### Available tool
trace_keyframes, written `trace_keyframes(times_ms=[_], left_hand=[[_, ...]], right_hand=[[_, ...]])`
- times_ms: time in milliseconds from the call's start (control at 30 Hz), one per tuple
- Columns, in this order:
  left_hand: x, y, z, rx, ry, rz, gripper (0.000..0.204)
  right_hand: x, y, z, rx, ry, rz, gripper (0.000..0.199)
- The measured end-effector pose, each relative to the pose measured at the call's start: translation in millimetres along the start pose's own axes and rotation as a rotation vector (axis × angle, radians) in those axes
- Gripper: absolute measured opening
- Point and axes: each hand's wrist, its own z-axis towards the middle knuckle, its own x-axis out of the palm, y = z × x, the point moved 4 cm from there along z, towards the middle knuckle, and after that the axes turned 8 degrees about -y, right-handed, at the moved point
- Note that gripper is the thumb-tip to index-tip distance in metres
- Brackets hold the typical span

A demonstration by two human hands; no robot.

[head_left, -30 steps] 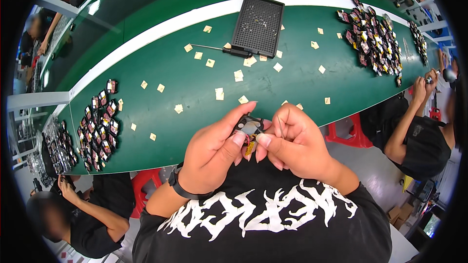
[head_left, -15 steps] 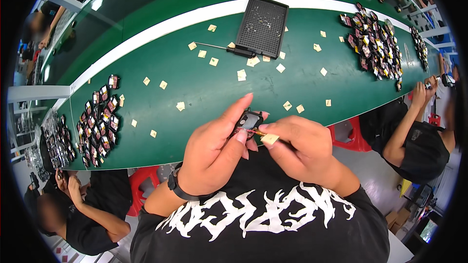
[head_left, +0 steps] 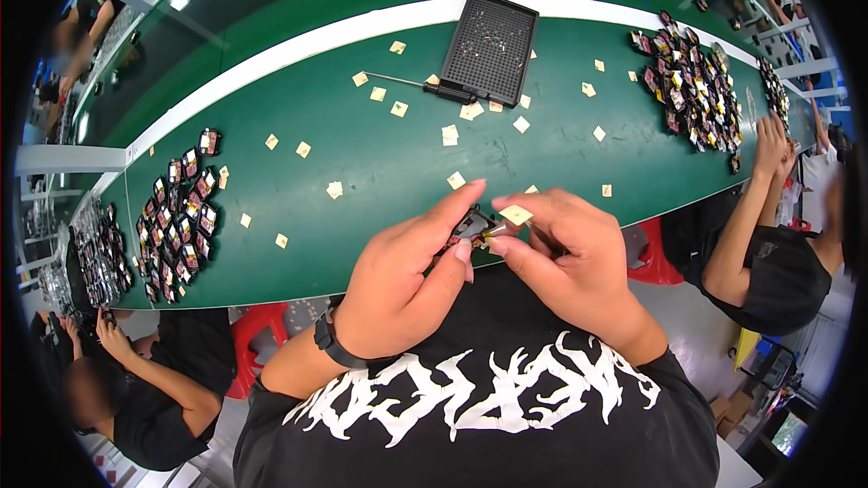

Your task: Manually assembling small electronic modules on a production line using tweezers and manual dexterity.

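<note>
My left hand is closed around a small black plastic housing, its thumb on the near side and its fingers behind. Part of the housing is hidden by the fingers. My right hand is at the housing's right side, thumb and forefinger curled toward each other. A cream paper square is at those fingertips, tilted, close to the housing but raised off it. Something small and yellowish shows between the right thumb and the housing, too small to make out.
Many cream squares lie scattered over the green table. Beyond my hands is a black perforated tray, with a screwdriver beside it. Black units are heaped left and right. Co-workers sit at both sides.
My right hand has shifted up a little and its cream square has risen from below the housing's edge to beside it. Another square now shows on the table just beyond my left fingertips.
</note>
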Motion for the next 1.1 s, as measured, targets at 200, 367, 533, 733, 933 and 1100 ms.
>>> trace_keyframes(times_ms=[200, 367, 533, 733, 933, 1100], left_hand=[[1, 6, 1, 0.011, -0.030, -0.012, 0.047], [2, 9, 1, -0.026, -0.037, -0.076, 0.044], [1, 11, 1, -0.017, -0.040, -0.079, 0.042], [1, 8, 1, -0.016, -0.007, -0.028, 0.043], [3, 6, -1, 0.144, 0.037, 0.110, 0.051], [1, 5, -4, 0.188, 0.121, 0.170, 0.054]], right_hand=[[5, 0, -5, 0.022, -0.051, -0.015, 0.019], [6, 1, -5, -0.039, -0.080, -0.056, 0.016], [11, 4, -6, -0.082, -0.087, -0.102, 0.015], [16, -4, -10, -0.108, -0.115, -0.005, 0.018], [19, -19, -13, 0.005, -0.117, 0.097, 0.017], [23, -32, -13, 0.262, -0.100, 0.378, 0.016]])
